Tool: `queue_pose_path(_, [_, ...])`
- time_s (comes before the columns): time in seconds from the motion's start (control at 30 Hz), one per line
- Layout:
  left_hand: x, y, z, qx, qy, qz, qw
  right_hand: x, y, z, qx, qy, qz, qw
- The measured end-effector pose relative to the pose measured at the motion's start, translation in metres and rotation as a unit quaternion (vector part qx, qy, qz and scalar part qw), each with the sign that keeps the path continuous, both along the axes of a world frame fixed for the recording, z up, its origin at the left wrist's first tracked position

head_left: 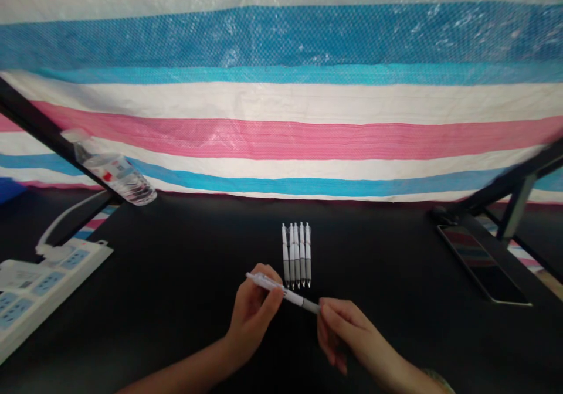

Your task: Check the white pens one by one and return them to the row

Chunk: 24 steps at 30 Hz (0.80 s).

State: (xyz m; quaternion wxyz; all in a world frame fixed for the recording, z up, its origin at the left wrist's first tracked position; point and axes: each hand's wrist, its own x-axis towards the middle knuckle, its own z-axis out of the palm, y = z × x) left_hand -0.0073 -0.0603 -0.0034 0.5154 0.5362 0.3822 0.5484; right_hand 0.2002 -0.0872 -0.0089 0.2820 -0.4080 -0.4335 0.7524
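A white pen with a grey grip (294, 297) is held above the black table between my two hands. My left hand (258, 305) is closed on its white clip end, thumb and fingers pinching it. At the other end, my right hand (345, 328) pinches the grey grip near the tip, which the fingertips hide. Just beyond the hands, a row of several similar pens (297, 255) lies side by side on the table, their grey tips toward me.
A white power strip (53, 285) with a plugged-in cable lies at the left. Behind it stands a clear water bottle (118, 174). On the right a dark phone (484, 265) rests near a black metal frame (519, 197). A striped plastic sheet (281, 139) hangs along the table's back edge.
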Motion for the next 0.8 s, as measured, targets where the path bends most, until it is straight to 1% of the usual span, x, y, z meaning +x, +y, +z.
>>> queue_pose_path(0.1, [0.004, 0.002, 0.006, -0.001, -0.043, -0.016, 0.999, -0.001, 0.000, -0.003, 0.002, -0.002, 0.020, 1.000])
queue_pose_path(0.17, [0.004, 0.004, 0.005, -0.019, -0.065, -0.034, 0.997, -0.002, 0.001, -0.005, -0.008, 0.005, 0.019, 1.000])
queue_pose_path(0.23, [0.002, 0.007, 0.001, -0.047, -0.076, -0.038, 0.995, -0.003, 0.002, -0.007, -0.014, 0.007, 0.022, 1.000])
queue_pose_path(0.33, [-0.002, 0.015, -0.001, -0.096, -0.064, -0.002, 0.993, -0.003, 0.003, -0.008, -0.014, 0.006, 0.026, 1.000])
queue_pose_path(0.37, [-0.003, 0.019, 0.000, -0.111, -0.056, 0.013, 0.992, -0.002, 0.004, -0.009, -0.016, 0.007, 0.025, 1.000])
queue_pose_path(0.43, [-0.005, 0.025, 0.002, -0.129, -0.047, 0.025, 0.990, -0.002, 0.005, -0.010, -0.025, 0.011, 0.018, 0.999])
queue_pose_path(0.5, [-0.005, 0.031, 0.004, -0.127, -0.042, 0.020, 0.991, -0.002, 0.006, -0.012, -0.032, 0.019, 0.012, 0.999])
queue_pose_path(0.63, [-0.006, 0.036, 0.005, -0.094, -0.020, 0.009, 0.995, -0.002, 0.009, -0.012, -0.039, 0.031, 0.005, 0.999])
queue_pose_path(0.8, [-0.006, 0.038, 0.000, -0.098, -0.013, 0.018, 0.995, 0.002, 0.013, -0.005, -0.049, 0.028, 0.011, 0.998])
